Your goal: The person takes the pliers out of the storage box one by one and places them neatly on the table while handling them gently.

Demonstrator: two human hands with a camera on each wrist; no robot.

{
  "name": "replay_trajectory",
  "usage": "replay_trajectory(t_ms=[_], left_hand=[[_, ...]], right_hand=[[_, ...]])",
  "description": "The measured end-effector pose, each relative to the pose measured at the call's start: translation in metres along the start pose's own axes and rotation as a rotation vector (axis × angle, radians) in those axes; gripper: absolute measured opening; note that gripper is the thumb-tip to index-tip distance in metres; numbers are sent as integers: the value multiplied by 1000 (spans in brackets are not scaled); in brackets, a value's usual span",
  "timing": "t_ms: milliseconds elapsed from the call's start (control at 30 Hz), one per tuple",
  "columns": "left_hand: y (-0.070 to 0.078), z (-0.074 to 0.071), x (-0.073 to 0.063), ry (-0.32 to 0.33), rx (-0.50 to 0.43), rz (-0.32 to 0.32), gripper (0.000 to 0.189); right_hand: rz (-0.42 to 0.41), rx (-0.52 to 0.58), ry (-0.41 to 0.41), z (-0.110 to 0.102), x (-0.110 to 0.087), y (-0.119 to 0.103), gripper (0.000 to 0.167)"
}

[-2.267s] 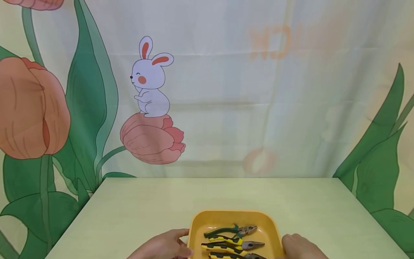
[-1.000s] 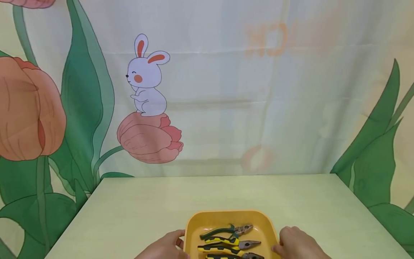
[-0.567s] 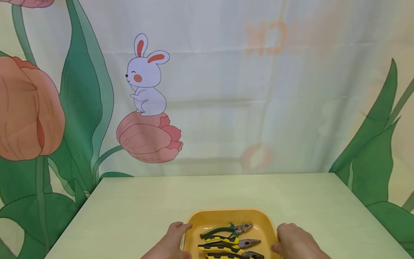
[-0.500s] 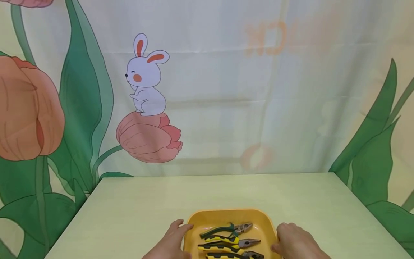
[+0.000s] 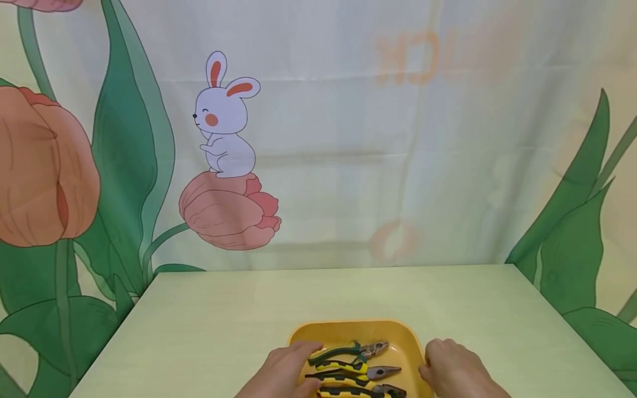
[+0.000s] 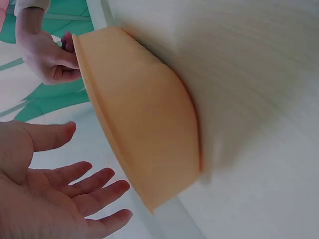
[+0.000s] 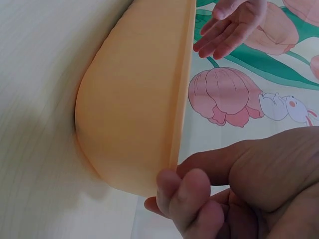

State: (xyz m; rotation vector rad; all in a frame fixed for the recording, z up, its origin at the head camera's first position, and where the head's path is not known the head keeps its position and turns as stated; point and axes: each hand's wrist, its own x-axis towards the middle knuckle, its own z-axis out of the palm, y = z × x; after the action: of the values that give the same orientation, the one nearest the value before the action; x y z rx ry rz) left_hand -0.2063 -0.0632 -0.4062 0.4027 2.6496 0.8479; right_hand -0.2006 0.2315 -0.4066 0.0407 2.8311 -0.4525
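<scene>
A yellow tray [image 5: 358,328] sits on the table at the lower middle of the head view. Inside lie green-handled combination pliers [image 5: 343,351], black-and-yellow needle-nose pliers [image 5: 384,373] and, nearest me, more black-and-yellow pliers [image 5: 348,392], partly cut off by the frame edge. Over the tray's left rim is my left hand [image 5: 282,372], near the plier handles; in the left wrist view its fingers [image 6: 102,196] are spread and hold nothing, apart from the tray wall [image 6: 144,114]. My right hand [image 5: 455,367] pinches the tray's right rim between thumb and curled fingers [image 7: 189,191].
The pale table [image 5: 224,326] stretches behind the tray and to both sides. At its far edge hangs a printed curtain [image 5: 323,138] with a rabbit, tulips and leaves.
My left hand has let go of the tray's left side, risen, and moved right over the rim toward the pliers. The right hand stays at the right rim. The tray has barely shifted.
</scene>
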Motion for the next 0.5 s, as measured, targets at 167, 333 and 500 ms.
replay_trajectory(t_ms=[167, 333, 500], left_hand=[[19, -1, -3, -30, 104, 58, 47], [28, 1, -5, -40, 243, 197, 40], [35, 4, -5, -58, 279, 318, 39]], right_hand=[[22, -5, -8, -1, 3, -1, 24], [0, -47, 34, 1, 3, -3, 27], [6, -70, 42, 2, 2, -5, 27]])
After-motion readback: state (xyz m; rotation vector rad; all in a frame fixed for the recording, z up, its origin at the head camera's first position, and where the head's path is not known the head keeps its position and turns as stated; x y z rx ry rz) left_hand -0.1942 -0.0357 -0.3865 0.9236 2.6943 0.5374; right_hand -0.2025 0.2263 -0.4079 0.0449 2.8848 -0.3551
